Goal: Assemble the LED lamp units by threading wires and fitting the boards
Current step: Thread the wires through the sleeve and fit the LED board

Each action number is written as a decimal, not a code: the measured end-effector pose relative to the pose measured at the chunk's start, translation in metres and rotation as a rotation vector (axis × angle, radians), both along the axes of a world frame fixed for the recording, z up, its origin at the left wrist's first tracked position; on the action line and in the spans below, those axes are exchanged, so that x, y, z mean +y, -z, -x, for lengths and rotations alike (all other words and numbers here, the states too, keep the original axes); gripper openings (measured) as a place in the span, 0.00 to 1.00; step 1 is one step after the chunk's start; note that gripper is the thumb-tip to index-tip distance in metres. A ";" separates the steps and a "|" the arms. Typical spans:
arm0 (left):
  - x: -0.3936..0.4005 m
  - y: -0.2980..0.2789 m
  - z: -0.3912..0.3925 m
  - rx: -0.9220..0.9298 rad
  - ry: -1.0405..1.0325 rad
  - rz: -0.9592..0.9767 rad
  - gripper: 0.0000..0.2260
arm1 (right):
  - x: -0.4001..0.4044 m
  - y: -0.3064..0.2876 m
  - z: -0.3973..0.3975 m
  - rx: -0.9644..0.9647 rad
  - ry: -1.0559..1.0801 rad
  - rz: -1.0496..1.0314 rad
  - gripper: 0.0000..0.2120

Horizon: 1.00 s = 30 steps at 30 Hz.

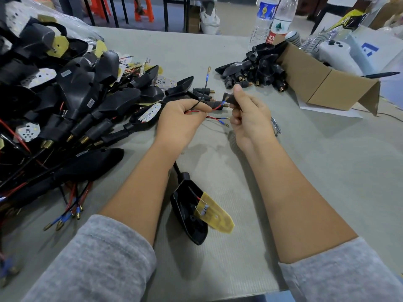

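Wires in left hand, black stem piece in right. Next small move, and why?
Probably feed the red wire's blue-sleeved tip into the open end of the black stem piece. The left hand pinches the wires with that tip aimed at the opening, and the right hand holds the piece close, not yet threaded.

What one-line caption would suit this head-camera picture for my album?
Left hand pinches red and black wires while right hand holds a black stem piece above the grey table.
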State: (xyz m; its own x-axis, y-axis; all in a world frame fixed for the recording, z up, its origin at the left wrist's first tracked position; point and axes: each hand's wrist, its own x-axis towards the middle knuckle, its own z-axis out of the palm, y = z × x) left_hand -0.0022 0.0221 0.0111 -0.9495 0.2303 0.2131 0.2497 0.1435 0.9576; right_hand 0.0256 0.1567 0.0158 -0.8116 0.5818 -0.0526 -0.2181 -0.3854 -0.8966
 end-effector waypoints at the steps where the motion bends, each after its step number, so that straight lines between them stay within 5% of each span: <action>1: 0.000 0.000 -0.001 0.000 -0.008 0.010 0.11 | 0.000 0.000 0.000 -0.006 0.009 0.004 0.10; 7: 0.002 -0.003 -0.003 -0.016 -0.012 0.027 0.14 | 0.000 -0.001 -0.003 0.017 0.028 0.026 0.11; 18: 0.001 -0.006 -0.006 -0.042 0.078 0.065 0.15 | -0.005 -0.006 -0.006 0.002 -0.250 -0.068 0.16; 26: 0.001 -0.001 -0.003 -0.023 0.073 -0.025 0.04 | -0.001 -0.007 -0.007 0.048 -0.198 0.061 0.16; 30: 0.000 0.000 0.002 -0.016 0.043 -0.048 0.06 | -0.003 -0.009 -0.008 0.100 -0.238 0.153 0.17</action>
